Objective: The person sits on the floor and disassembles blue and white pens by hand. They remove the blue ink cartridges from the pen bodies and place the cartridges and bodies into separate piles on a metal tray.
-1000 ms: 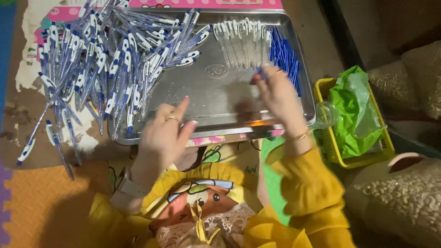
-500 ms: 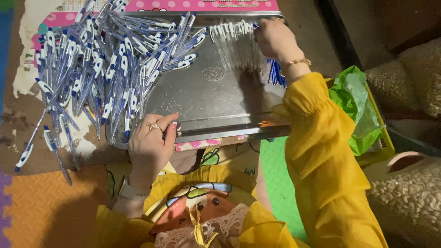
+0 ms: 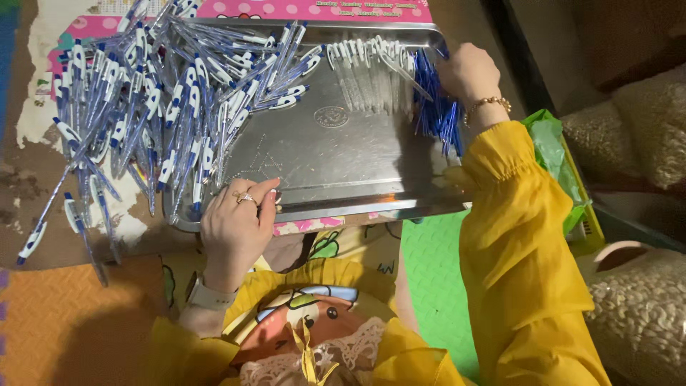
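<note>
A steel tray (image 3: pixel 336 171) lies in front of me. My left hand (image 3: pixel 239 223), with a ring and a wristwatch, rests on the tray's near rim with its fingers curled and nothing visible in them. My right hand (image 3: pixel 468 71), in a yellow sleeve with a bracelet, reaches to the tray's far right corner, where its fingers close down into a bunch of thin blue refills (image 3: pixel 437 114). A row of clear pen barrels (image 3: pixel 371 71) lies just left of the refills. A big heap of blue-and-white pens (image 3: pixel 143 100) covers the tray's left side and spills onto the mat.
Loose pens (image 3: pixel 43 229) lie on the worn mat to the left. A yellow bin with a green plastic bag (image 3: pixel 554 154) stands to the right of the tray. Woven sacks (image 3: pixel 643 314) sit at the far right. Green and orange foam tiles (image 3: pixel 429 286) lie under my lap.
My right hand has moved from the tray's near right edge up to the far right corner, onto the blue refills. My left hand's fingers went from spread to curled at the near rim.
</note>
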